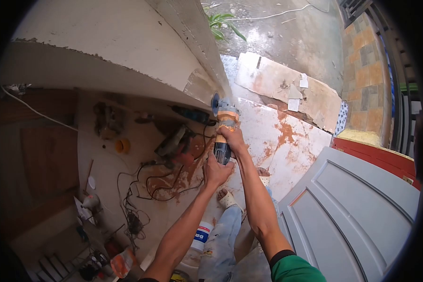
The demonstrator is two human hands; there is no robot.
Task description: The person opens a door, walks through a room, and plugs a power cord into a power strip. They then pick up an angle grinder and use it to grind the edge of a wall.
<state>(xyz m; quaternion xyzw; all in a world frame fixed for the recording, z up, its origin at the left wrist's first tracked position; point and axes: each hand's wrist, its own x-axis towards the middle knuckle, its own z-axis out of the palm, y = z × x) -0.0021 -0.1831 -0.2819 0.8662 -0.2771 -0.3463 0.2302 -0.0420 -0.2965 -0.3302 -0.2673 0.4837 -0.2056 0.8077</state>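
An orange and black angle grinder is held out in front of me with both hands. My right hand wraps round its orange body just behind the metal head. Farther back, my left hand grips the black rear end. The grinder's round disc stands on edge right at the lower corner of the pale wall. Beside the disc, a patch of the wall looks rougher and browner than the paint around it. Faint dust hangs along the wall edge.
Power tools and tangled black cords lie on the left floor. A white bucket stands by my leg. A grey panelled door is at right. Flattened cardboard lies across the doorway ahead, near reddish floor stains.
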